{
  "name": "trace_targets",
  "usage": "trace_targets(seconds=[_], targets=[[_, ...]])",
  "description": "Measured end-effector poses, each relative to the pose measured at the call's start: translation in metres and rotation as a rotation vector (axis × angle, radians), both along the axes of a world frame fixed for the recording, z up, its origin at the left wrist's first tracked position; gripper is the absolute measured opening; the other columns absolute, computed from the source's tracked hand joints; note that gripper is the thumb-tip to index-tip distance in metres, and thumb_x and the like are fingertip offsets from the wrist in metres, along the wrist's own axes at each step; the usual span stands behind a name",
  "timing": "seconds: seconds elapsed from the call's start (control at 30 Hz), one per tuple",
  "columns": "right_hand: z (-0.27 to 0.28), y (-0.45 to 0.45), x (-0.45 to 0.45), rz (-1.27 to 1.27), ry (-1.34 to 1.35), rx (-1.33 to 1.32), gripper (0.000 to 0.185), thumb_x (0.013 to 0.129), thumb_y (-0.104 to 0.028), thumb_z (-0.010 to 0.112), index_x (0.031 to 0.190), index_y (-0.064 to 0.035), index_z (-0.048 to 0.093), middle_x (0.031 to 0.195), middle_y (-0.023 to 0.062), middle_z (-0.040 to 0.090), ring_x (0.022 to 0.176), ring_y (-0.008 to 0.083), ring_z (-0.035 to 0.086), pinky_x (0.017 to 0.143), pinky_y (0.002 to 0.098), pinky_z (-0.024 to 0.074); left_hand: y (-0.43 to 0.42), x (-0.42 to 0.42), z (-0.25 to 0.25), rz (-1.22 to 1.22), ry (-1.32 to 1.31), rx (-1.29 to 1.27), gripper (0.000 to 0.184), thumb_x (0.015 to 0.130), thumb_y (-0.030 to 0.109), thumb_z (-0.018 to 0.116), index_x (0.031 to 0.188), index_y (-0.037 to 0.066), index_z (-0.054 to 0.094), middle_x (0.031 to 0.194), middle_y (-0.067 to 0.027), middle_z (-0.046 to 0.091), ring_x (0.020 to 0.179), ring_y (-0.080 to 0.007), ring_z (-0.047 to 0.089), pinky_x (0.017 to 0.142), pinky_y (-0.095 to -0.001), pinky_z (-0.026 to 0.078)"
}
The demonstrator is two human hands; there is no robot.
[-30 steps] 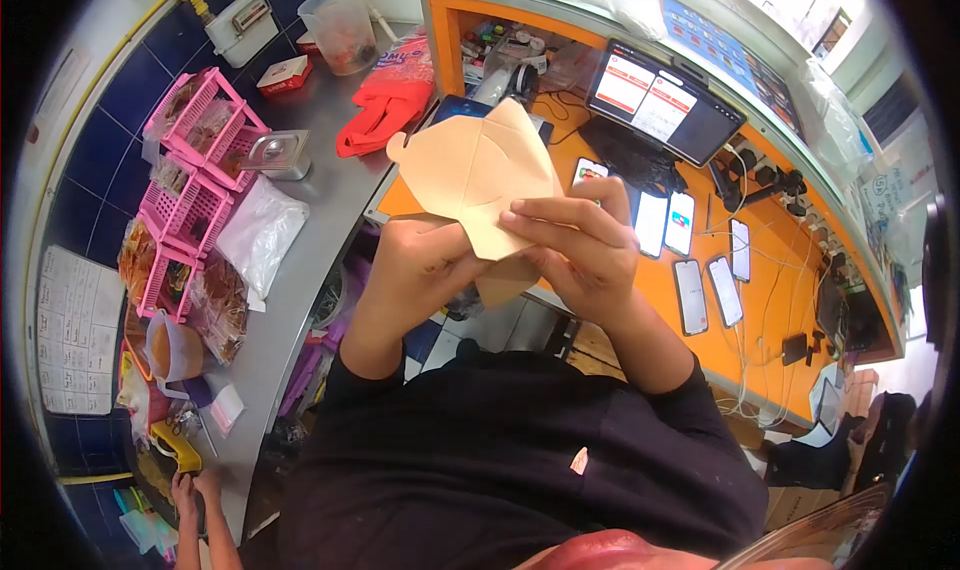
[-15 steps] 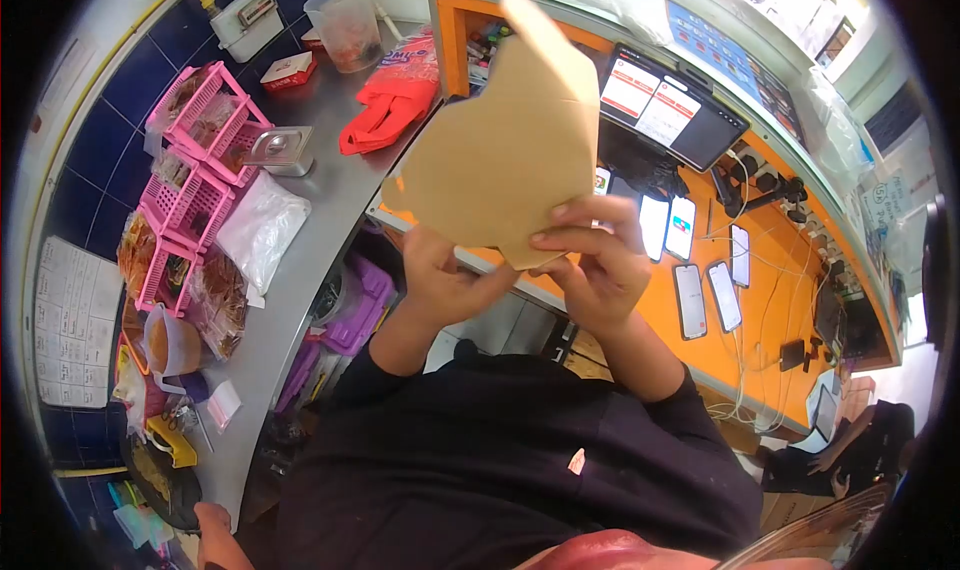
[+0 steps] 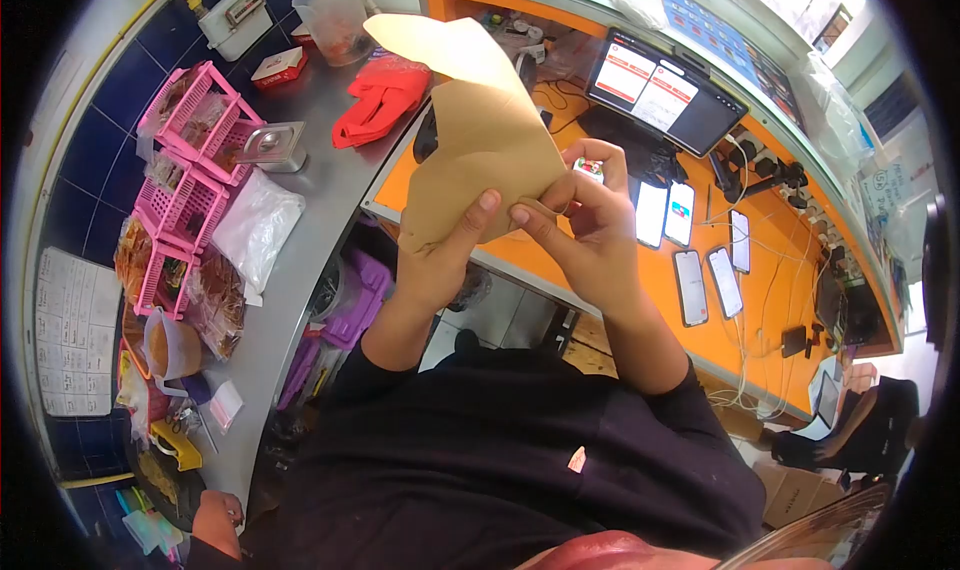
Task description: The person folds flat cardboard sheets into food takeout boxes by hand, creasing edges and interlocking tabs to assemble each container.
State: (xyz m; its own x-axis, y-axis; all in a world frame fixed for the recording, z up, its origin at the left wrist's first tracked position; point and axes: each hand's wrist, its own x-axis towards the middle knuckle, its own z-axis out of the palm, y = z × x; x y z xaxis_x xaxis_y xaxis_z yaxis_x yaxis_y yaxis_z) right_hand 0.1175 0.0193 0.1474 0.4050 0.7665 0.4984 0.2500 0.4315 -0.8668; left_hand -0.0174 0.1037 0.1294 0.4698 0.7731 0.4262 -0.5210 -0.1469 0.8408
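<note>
A tan cardboard piece (image 3: 490, 140), partly folded, is held up in front of my chest, its upper flap tilting to the left. My left hand (image 3: 445, 250) grips its lower left part, thumb on the near face and fingers hidden behind. At the lower right corner, my right hand (image 3: 585, 220) pinches the card's edge between thumb and fingers. Behind the card are the orange desk (image 3: 640, 290) and a monitor (image 3: 665, 95).
Several phones (image 3: 690, 288) and cables lie on the desk. The steel counter (image 3: 310, 210) at left bears pink baskets (image 3: 180, 210), a metal container (image 3: 272, 147) and a red bag (image 3: 378, 105). Another person's hand (image 3: 218, 518) is at lower left; another person (image 3: 870, 425) is at right.
The cardboard has been turned and tilted, its upper flap now pointing left. My left thumb has come onto its near face, and my right hand has shifted along its edge. The co-worker's hand at lower left moved.
</note>
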Motion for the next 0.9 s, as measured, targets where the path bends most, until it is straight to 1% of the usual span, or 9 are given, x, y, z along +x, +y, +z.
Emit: trace_targets(seconds=[0.1,0.2,0.3,0.4,0.5,0.6,0.7,0.8,0.9], targets=[[0.005,-0.005,0.006,0.031,-0.054,-0.062,0.013,0.080,-0.005,0.077,0.081,0.0017,0.066,0.113,0.0073,0.038,0.088,0.0077,0.050,0.062,0.0201,0.0479,0.002,-0.004,-0.002,-0.053,0.038,0.027,0.027,0.095,0.013,0.063,0.118,-0.001,0.062,0.113,-0.0063,0.064,0.102,-0.0125,0.059,0.088,-0.0284,0.047],[0.009,-0.008,0.005,0.015,-0.023,-0.106,0.011,0.082,-0.004,0.076,0.079,0.0007,0.066,0.111,0.0069,0.038,0.087,0.0078,0.050,0.062,0.0199,0.0480,0.001,-0.004,-0.005,-0.037,0.070,0.018,0.028,0.096,0.016,0.062,0.119,0.000,0.061,0.114,-0.0060,0.064,0.104,-0.0123,0.058,0.087,-0.0286,0.047],[0.008,-0.008,0.007,-0.051,-0.297,-0.083,0.009,0.084,-0.002,0.072,0.080,0.0014,0.065,0.110,0.0068,0.037,0.086,0.0077,0.050,0.063,0.0206,0.0492,0.002,-0.003,-0.005,0.038,0.130,-0.135,0.030,0.098,0.018,0.060,0.121,0.000,0.059,0.114,-0.0051,0.063,0.103,-0.0123,0.058,0.087,-0.0281,0.047],[0.012,-0.009,0.002,-0.055,-0.142,-0.089,0.010,0.086,-0.001,0.070,0.079,0.0024,0.063,0.110,0.0079,0.037,0.087,0.0089,0.051,0.064,0.0228,0.0500,0.001,-0.004,0.008,-0.054,0.097,-0.217,0.031,0.099,0.020,0.058,0.123,0.000,0.057,0.115,-0.0045,0.062,0.103,-0.0123,0.058,0.088,-0.0277,0.047],[0.004,-0.002,0.002,-0.032,0.005,-0.028,0.013,0.086,-0.003,0.070,0.078,0.0033,0.062,0.110,0.0092,0.038,0.086,0.0099,0.052,0.066,0.0248,0.0504,0.003,-0.004,0.002,-0.060,0.090,-0.112,0.031,0.100,0.021,0.057,0.123,0.000,0.056,0.115,-0.0044,0.062,0.104,-0.0119,0.057,0.090,-0.0273,0.046],[0.005,0.003,-0.003,-0.132,-0.034,0.041,0.014,0.084,-0.003,0.072,0.077,0.0032,0.062,0.109,0.0100,0.040,0.083,0.0101,0.052,0.063,0.0255,0.0485,0.000,0.000,0.004,-0.035,0.061,-0.167,0.031,0.100,0.019,0.056,0.124,-0.001,0.055,0.116,-0.0051,0.061,0.107,-0.0123,0.056,0.092,-0.0278,0.045],[-0.003,0.007,0.002,-0.170,-0.192,0.050,0.012,0.083,-0.002,0.072,0.076,0.0017,0.063,0.106,0.0113,0.043,0.081,0.0088,0.051,0.060,0.0255,0.0461,0.002,-0.001,0.005,-0.020,0.050,0.033,0.032,0.100,0.018,0.056,0.126,-0.001,0.054,0.117,-0.0060,0.061,0.109,-0.0134,0.055,0.094,-0.0287,0.044],[0.009,0.006,0.006,-0.140,-0.367,0.014,0.021,0.078,-0.007,0.080,0.076,-0.0003,0.059,0.095,0.0091,0.048,0.075,0.0088,0.050,0.058,0.0251,0.0434,0.003,-0.007,0.006,-0.054,0.083,0.089,0.033,0.101,0.019,0.054,0.127,-0.001,0.053,0.119,-0.0075,0.060,0.110,-0.0147,0.055,0.094,-0.0302,0.044],[0.007,0.011,0.017,-0.076,-0.278,0.113,0.039,0.069,-0.016,0.087,0.085,-0.0030,0.054,0.085,0.0043,0.047,0.066,0.0096,0.046,0.056,0.0248,0.0412,0.011,-0.010,0.005,-0.235,0.018,0.037,0.034,0.101,0.021,0.052,0.126,-0.001,0.053,0.121,-0.0082,0.058,0.112,-0.0156,0.055,0.093,-0.0309,0.045]])
